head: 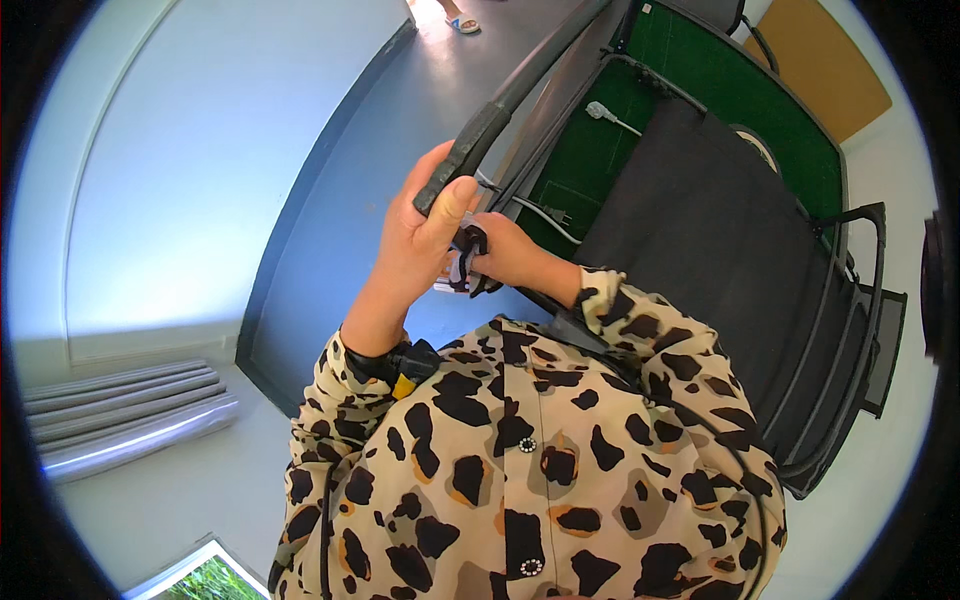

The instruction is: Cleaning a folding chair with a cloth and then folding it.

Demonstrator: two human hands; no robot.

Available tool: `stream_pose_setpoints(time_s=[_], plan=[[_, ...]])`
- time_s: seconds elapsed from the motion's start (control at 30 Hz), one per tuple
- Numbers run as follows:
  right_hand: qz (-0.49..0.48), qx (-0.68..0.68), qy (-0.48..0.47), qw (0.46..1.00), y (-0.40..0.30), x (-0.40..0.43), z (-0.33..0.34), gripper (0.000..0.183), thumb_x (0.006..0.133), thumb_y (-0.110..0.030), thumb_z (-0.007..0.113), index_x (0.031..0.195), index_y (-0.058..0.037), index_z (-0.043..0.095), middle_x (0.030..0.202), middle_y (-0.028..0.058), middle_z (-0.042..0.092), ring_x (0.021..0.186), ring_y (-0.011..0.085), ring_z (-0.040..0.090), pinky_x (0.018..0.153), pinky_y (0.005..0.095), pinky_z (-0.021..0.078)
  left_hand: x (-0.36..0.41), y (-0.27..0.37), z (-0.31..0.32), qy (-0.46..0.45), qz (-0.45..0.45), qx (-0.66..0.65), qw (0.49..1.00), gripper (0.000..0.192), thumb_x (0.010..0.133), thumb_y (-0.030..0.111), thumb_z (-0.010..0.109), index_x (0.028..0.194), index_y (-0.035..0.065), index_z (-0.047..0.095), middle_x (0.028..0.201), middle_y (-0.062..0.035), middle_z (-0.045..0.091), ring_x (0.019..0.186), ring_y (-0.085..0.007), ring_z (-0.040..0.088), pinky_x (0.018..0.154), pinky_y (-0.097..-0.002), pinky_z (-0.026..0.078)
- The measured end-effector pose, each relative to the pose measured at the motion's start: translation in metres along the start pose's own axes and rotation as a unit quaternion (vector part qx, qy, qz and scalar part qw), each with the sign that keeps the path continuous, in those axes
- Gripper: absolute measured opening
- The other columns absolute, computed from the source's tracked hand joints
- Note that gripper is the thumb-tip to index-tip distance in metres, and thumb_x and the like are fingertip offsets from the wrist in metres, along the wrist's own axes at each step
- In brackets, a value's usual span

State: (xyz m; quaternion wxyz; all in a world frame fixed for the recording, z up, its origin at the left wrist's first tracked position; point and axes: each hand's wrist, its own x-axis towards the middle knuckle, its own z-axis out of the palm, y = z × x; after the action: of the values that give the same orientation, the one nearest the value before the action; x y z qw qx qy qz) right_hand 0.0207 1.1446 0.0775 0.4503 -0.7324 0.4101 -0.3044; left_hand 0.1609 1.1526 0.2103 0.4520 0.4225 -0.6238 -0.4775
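Note:
My left hand (409, 240) is wrapped around the end of a black padded grip (469, 154) on a dark metal tube, with the thumb lying along its near side. Just below it, my right hand (510, 249) holds a crumpled piece of grey cloth with black trim (469, 244). The hands are close together, and the right fingertips are partly hidden behind the cloth. Under the cloth shows a small white item with dark stripes (452, 283); I cannot tell what it is. A black band with a yellow patch (403, 384) sits at my left wrist.
At right, a large dark fabric panel (690, 202) lies over a green surface (795, 112), beside a black tubular frame (874, 285). A white plug (600, 111) and a dark plug (556, 215) trail white cords. Ribbed radiator pipes (135, 416) run along the left wall. A person's sandalled foot (463, 22) is far off.

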Motion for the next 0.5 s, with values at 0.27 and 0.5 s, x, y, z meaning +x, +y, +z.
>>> stream_pose_setpoints(time_s=[0.27,0.5], plan=[[-0.042,-0.087,0.021,0.995,0.002,-0.001,-0.007,0.034,0.066,-0.007,0.069,0.099,-0.0060,0.062,0.094,0.0202,0.061,0.097,0.0389,0.056,0.086,0.0471,0.0436,0.004,-0.014,0.001,0.030,-0.001,0.011,0.999,0.042,0.093,0.032,0.061,0.121,0.0003,0.056,0.093,-0.0002,0.058,0.086,-0.0090,0.051,0.077,-0.0224,0.042],[-0.034,-0.208,0.075,0.975,0.007,-0.033,-0.073,0.027,0.064,-0.009,0.069,0.090,-0.0055,0.061,0.088,0.0156,0.060,0.089,0.0379,0.056,0.078,0.0446,0.0455,0.001,-0.013,-0.007,0.026,-0.029,0.107,0.994,0.043,0.088,0.030,0.066,0.117,-0.0013,0.058,0.093,-0.0051,0.061,0.086,-0.0119,0.054,0.078,-0.0240,0.043]])
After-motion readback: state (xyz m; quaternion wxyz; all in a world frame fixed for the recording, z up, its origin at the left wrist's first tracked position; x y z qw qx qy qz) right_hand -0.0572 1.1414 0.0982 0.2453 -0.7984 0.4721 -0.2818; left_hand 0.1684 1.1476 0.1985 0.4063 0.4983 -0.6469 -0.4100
